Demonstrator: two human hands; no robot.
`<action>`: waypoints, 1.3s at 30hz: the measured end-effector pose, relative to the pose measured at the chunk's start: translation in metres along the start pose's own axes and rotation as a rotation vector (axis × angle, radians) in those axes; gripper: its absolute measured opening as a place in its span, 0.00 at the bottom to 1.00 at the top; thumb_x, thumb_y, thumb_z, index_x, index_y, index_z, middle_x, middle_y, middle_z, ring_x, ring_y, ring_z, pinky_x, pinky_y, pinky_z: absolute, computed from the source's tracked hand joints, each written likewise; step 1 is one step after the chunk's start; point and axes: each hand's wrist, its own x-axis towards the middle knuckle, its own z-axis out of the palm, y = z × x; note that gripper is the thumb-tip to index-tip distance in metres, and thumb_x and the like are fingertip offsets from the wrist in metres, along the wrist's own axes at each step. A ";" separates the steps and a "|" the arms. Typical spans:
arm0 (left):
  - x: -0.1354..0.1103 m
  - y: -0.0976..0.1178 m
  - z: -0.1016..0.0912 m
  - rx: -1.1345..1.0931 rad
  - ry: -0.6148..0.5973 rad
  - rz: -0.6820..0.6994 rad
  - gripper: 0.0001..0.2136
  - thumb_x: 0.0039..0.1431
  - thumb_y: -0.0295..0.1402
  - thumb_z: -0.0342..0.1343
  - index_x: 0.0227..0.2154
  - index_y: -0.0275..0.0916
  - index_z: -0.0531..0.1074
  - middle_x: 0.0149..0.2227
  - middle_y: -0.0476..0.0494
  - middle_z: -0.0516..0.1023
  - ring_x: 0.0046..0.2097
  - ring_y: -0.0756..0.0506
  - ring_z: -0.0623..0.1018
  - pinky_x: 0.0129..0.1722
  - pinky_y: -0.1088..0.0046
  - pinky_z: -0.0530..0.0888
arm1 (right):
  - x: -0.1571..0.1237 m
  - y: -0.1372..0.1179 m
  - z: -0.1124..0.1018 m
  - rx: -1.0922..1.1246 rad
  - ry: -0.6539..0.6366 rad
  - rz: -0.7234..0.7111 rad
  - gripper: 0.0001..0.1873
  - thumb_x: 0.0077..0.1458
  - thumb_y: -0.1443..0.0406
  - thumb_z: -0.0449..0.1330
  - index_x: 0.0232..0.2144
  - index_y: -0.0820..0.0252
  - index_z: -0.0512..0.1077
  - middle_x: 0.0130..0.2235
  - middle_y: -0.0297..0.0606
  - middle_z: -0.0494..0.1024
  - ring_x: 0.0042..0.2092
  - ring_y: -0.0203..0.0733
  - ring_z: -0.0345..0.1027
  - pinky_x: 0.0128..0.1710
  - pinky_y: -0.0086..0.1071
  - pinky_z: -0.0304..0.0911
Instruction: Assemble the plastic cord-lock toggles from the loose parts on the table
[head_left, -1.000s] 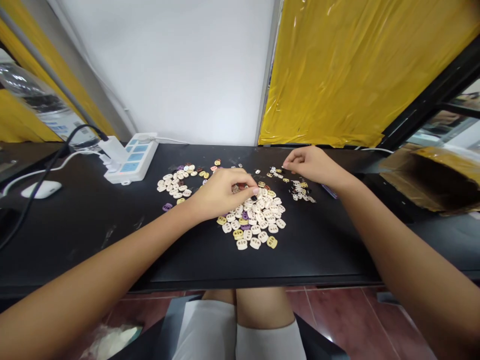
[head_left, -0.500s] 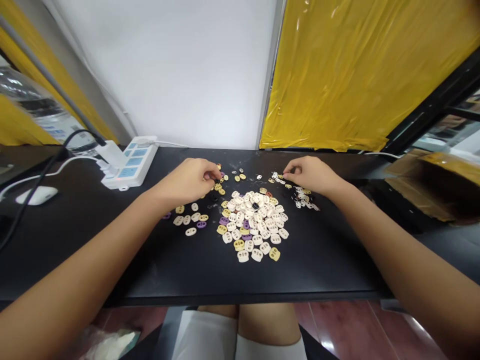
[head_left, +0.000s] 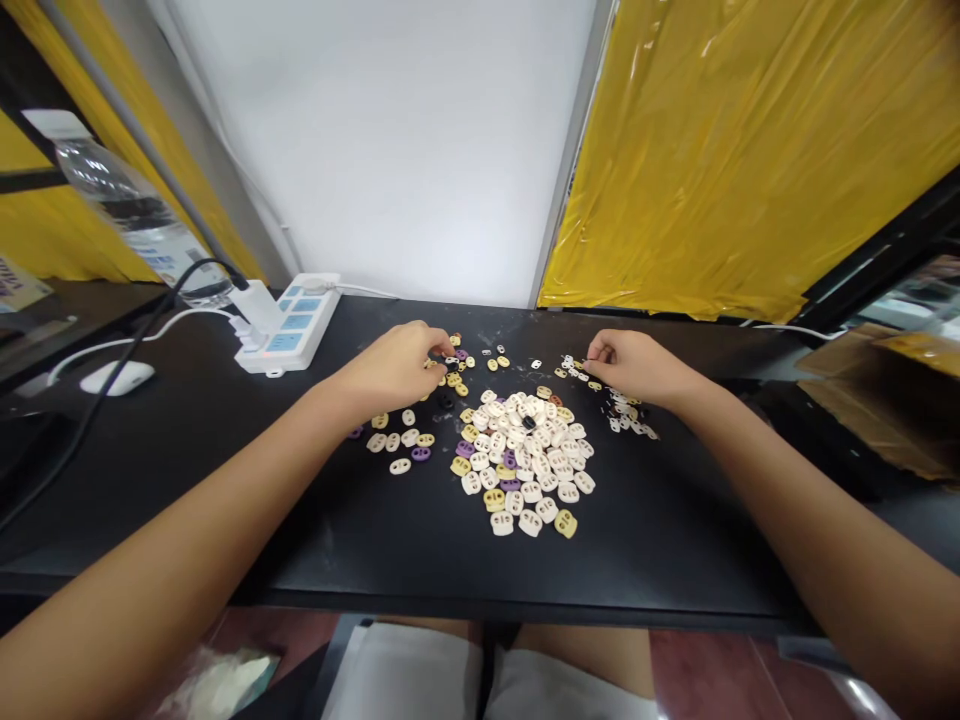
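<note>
A heap of small two-hole toggles [head_left: 525, 455], mostly cream with some yellow, purple and black ones, lies on the black table [head_left: 315, 530]. My left hand [head_left: 397, 365] rests past a smaller scatter of toggles [head_left: 401, 445], its fingers pinched together over loose pieces at the back; what it pinches is too small to name. My right hand [head_left: 634, 365] is curled, fingertips pinched at a group of tiny white and yellow parts [head_left: 626, 415] to the right of the heap.
A white power strip [head_left: 289, 325] with a plugged-in adapter and cables sits at the back left, beside a white mouse [head_left: 116, 377] and a clear water bottle [head_left: 124, 210]. Yellow plastic sheeting [head_left: 750, 150] hangs behind. A cardboard box [head_left: 877, 400] stands at the right.
My left hand moved from the main heap to the back left, over the loose pieces there. My right hand stayed at the small parts. The view shifted slightly.
</note>
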 end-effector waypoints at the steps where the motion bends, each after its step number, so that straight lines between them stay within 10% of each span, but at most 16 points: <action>1: 0.000 0.001 0.001 0.005 -0.012 -0.003 0.15 0.54 0.32 0.55 0.42 0.38 0.82 0.41 0.35 0.83 0.42 0.38 0.81 0.43 0.62 0.76 | -0.001 -0.001 -0.001 0.011 0.020 -0.002 0.03 0.56 0.66 0.62 0.30 0.58 0.71 0.33 0.40 0.79 0.34 0.42 0.72 0.33 0.34 0.63; 10: -0.010 0.028 -0.024 0.106 -0.248 -0.117 0.11 0.56 0.42 0.58 0.35 0.42 0.79 0.40 0.41 0.82 0.41 0.37 0.79 0.38 0.61 0.71 | -0.006 -0.019 -0.004 0.096 0.218 -0.005 0.02 0.52 0.67 0.63 0.31 0.60 0.76 0.30 0.38 0.80 0.31 0.41 0.70 0.33 0.35 0.63; 18: -0.015 0.018 -0.004 0.057 -0.281 -0.055 0.11 0.57 0.35 0.58 0.41 0.39 0.78 0.40 0.41 0.82 0.41 0.39 0.80 0.39 0.63 0.71 | -0.025 -0.046 0.000 0.325 0.387 -0.172 0.08 0.55 0.64 0.63 0.36 0.61 0.80 0.31 0.41 0.81 0.30 0.41 0.72 0.34 0.37 0.69; 26: -0.011 0.010 0.004 -0.156 -0.173 -0.054 0.04 0.53 0.24 0.58 0.31 0.38 0.76 0.32 0.45 0.79 0.34 0.44 0.79 0.35 0.68 0.73 | -0.030 -0.058 0.015 1.044 0.056 -0.037 0.13 0.50 0.59 0.73 0.38 0.58 0.83 0.32 0.37 0.85 0.33 0.39 0.80 0.40 0.37 0.77; 31: -0.012 0.033 0.002 -0.683 0.002 -0.106 0.04 0.55 0.30 0.63 0.34 0.38 0.76 0.34 0.46 0.79 0.37 0.47 0.78 0.38 0.70 0.77 | -0.036 -0.067 0.023 1.206 -0.032 -0.018 0.15 0.49 0.62 0.74 0.41 0.58 0.83 0.32 0.35 0.85 0.33 0.37 0.80 0.40 0.33 0.77; 39: -0.016 0.054 0.014 -1.127 -0.073 -0.151 0.12 0.47 0.28 0.71 0.32 0.37 0.75 0.32 0.51 0.78 0.33 0.54 0.79 0.36 0.79 0.76 | -0.050 -0.084 0.025 1.204 -0.002 -0.134 0.10 0.47 0.67 0.73 0.33 0.59 0.78 0.29 0.33 0.82 0.31 0.34 0.77 0.34 0.28 0.73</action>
